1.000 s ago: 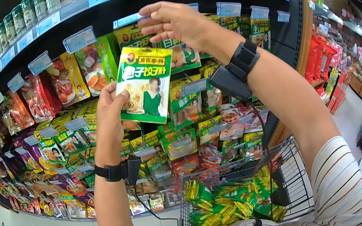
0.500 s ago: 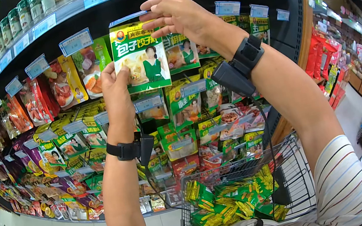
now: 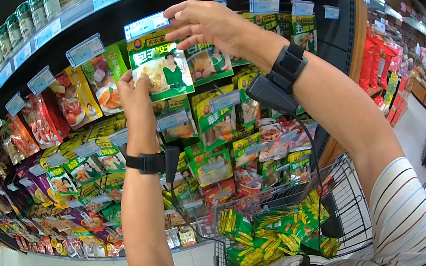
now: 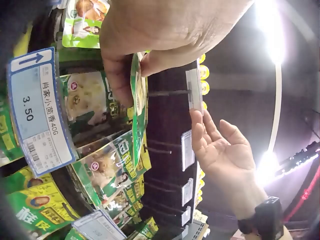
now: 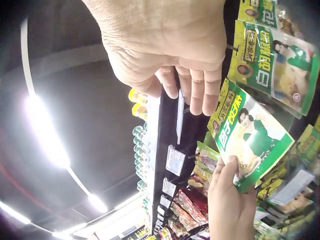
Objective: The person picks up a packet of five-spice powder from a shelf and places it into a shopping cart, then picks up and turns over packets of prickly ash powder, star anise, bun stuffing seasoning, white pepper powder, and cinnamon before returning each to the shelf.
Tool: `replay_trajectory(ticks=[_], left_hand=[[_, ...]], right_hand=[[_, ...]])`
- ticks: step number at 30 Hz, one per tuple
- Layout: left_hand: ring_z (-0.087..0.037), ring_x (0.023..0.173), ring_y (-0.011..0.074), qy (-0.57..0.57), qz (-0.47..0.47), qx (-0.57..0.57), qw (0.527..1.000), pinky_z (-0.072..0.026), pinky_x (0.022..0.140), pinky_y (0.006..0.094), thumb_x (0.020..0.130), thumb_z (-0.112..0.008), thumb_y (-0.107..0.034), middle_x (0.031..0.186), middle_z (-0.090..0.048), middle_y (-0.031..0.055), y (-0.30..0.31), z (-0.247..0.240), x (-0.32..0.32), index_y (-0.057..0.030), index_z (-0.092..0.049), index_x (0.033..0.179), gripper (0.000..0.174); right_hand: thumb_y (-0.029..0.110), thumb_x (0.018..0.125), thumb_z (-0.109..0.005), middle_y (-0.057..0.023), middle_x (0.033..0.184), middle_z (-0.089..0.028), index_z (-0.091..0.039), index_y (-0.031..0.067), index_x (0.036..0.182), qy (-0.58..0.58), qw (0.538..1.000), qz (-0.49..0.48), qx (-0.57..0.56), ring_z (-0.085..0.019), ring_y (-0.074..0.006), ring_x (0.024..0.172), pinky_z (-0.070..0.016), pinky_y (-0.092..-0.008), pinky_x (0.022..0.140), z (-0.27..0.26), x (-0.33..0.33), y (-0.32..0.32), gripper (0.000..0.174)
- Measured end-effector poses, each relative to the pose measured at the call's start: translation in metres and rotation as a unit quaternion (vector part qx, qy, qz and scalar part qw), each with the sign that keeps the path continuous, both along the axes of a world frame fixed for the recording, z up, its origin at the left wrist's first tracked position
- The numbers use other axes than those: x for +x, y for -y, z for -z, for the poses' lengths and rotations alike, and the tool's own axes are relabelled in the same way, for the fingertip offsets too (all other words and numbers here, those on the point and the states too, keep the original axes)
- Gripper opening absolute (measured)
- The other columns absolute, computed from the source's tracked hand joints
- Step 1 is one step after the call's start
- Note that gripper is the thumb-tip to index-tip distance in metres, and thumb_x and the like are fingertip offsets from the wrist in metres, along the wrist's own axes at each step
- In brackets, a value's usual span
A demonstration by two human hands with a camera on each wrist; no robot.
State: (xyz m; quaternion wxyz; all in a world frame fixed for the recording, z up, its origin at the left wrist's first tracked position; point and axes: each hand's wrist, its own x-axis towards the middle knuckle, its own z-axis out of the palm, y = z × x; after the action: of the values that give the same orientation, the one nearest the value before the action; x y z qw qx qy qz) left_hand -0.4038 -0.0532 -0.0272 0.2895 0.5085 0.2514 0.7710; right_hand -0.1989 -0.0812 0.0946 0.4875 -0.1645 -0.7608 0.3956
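Observation:
My left hand (image 3: 139,84) pinches the lower left corner of a green dumpling-seasoning packet (image 3: 164,67) and holds it up against the top row of hanging packets. My right hand (image 3: 179,22) is above it with straight fingers, whose tips touch the blue price tag (image 3: 145,25) at the peg's end. In the left wrist view the left hand (image 4: 127,70) grips the packet (image 4: 138,110) edge-on, and the right hand (image 4: 205,130) reaches the tag (image 4: 193,90). In the right wrist view the right hand (image 5: 185,95) hovers over the packet (image 5: 250,140), held by the left hand (image 5: 227,172).
Pegs of hanging seasoning packets (image 3: 75,97) fill the shelf wall, with jars (image 3: 27,15) on the shelf above. A wire shopping cart (image 3: 344,195) stands below my arms with several green-yellow packets (image 3: 265,235) inside. A 3.50 price label (image 4: 35,112) hangs close by.
My left hand has lifted the green packet up and straightened it against the top peg under the price tag. My right hand has stayed at the tag.

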Motion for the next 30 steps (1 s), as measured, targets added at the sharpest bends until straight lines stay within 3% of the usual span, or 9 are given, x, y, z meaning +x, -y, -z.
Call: replay_trajectory(ticks=[7, 10, 17, 20, 22, 24, 26, 28, 30], left_hand=[[-0.067, 0.097, 0.0321, -0.144, -0.239, -0.042, 0.959, -0.0512, 0.085, 0.0392, 0.090, -0.058, -0.013, 0.111, -0.066, 0.0242, -0.064, 0.009, -0.009, 0.0084, -0.049, 0.124, 0.041], [-0.066, 0.099, 0.0363, -0.158, -0.273, -0.044, 0.948, -0.0505, 0.087, 0.0412, 0.090, -0.058, -0.014, 0.109, -0.067, 0.0258, -0.072, 0.010, -0.007, 0.0071, -0.052, 0.123, 0.040], [-0.062, 0.110, 0.0321, -0.228, -0.214, -0.039, 0.949, -0.0486, 0.093, 0.0389, 0.093, -0.057, -0.011, 0.117, -0.062, 0.0238, -0.043, 0.017, -0.007, 0.0089, -0.047, 0.127, 0.041], [-0.060, 0.110, 0.0231, -0.201, -0.183, 0.077, 0.959, -0.0469, 0.095, 0.0336, 0.094, -0.062, -0.020, 0.117, -0.062, 0.0188, -0.047, 0.035, -0.016, 0.0068, -0.051, 0.125, 0.043], [-0.059, 0.113, 0.0234, -0.296, -0.313, 0.090, 0.898, -0.0458, 0.099, 0.0342, 0.095, -0.062, -0.022, 0.120, -0.061, 0.0176, -0.022, 0.036, -0.018, 0.0071, -0.052, 0.126, 0.043], [-0.059, 0.115, 0.0224, -0.300, -0.277, 0.075, 0.910, -0.0458, 0.099, 0.0340, 0.096, -0.062, -0.022, 0.122, -0.061, 0.0156, 0.012, 0.039, -0.018, 0.0060, -0.053, 0.126, 0.042], [-0.059, 0.117, 0.0213, -0.270, -0.169, 0.035, 0.947, -0.0459, 0.099, 0.0335, 0.097, -0.061, -0.022, 0.124, -0.061, 0.0155, 0.076, 0.041, 0.004, 0.0046, -0.054, 0.127, 0.041], [-0.060, 0.110, 0.0182, -0.229, -0.081, 0.013, 0.970, -0.0465, 0.096, 0.0289, 0.096, -0.061, -0.020, 0.122, -0.062, 0.0143, 0.116, 0.070, 0.020, 0.0042, -0.056, 0.124, 0.037], [-0.062, 0.101, 0.0137, -0.256, -0.038, -0.089, 0.962, -0.0488, 0.087, 0.0265, 0.097, -0.060, -0.021, 0.114, -0.065, 0.0104, 0.148, 0.112, 0.029, 0.0010, -0.059, 0.120, 0.031]], right_hand=[[0.032, 0.093, -0.062, -0.0191, 0.127, -0.055, -0.049, -0.0026, 0.135, 0.009, 0.998, -0.032, -0.060, -0.060, -0.0294, 0.116, -0.0527, -0.0387, 0.093, 0.024, 0.006, 0.000, 0.056], [0.033, 0.093, -0.063, -0.0183, 0.127, -0.055, -0.049, -0.0032, 0.134, 0.029, 0.993, -0.029, -0.108, -0.060, -0.0292, 0.116, -0.0531, -0.0386, 0.093, 0.038, 0.016, 0.012, 0.057], [0.025, 0.095, -0.059, -0.0171, 0.125, -0.056, -0.048, -0.0027, 0.134, 0.011, 0.983, -0.060, -0.171, -0.063, -0.0261, 0.108, -0.0553, -0.0372, 0.087, 0.091, 0.041, 0.051, 0.049], [0.025, 0.096, -0.058, -0.0178, 0.126, -0.057, -0.046, -0.0036, 0.136, 0.019, 0.975, -0.056, -0.212, -0.064, -0.0244, 0.106, -0.0551, -0.0364, 0.087, 0.119, 0.058, 0.071, 0.051], [0.026, 0.096, -0.057, -0.0183, 0.126, -0.057, -0.046, -0.0037, 0.135, 0.020, 0.967, -0.049, -0.250, -0.064, -0.0237, 0.105, -0.0550, -0.0360, 0.086, 0.142, 0.070, 0.083, 0.050], [0.026, 0.096, -0.058, -0.0187, 0.122, -0.061, -0.050, -0.0030, 0.132, 0.021, 0.964, -0.061, -0.256, -0.066, -0.0238, 0.102, -0.0561, -0.0355, 0.085, 0.169, 0.086, 0.090, 0.047], [0.025, 0.096, -0.057, -0.0189, 0.117, -0.064, -0.052, -0.0035, 0.130, 0.027, 0.958, -0.051, -0.281, -0.068, -0.0240, 0.098, -0.0568, -0.0353, 0.083, 0.193, 0.102, 0.103, 0.044], [0.025, 0.097, -0.057, -0.0188, 0.112, -0.067, -0.055, -0.0038, 0.127, 0.029, 0.954, -0.039, -0.297, -0.069, -0.0233, 0.095, -0.0573, -0.0350, 0.081, 0.221, 0.124, 0.118, 0.042], [0.028, 0.098, -0.058, -0.0177, 0.108, -0.069, -0.059, -0.0037, 0.122, -0.019, 0.946, -0.041, -0.320, -0.069, -0.0210, 0.092, -0.0579, -0.0343, 0.079, 0.253, 0.144, 0.134, 0.040]])
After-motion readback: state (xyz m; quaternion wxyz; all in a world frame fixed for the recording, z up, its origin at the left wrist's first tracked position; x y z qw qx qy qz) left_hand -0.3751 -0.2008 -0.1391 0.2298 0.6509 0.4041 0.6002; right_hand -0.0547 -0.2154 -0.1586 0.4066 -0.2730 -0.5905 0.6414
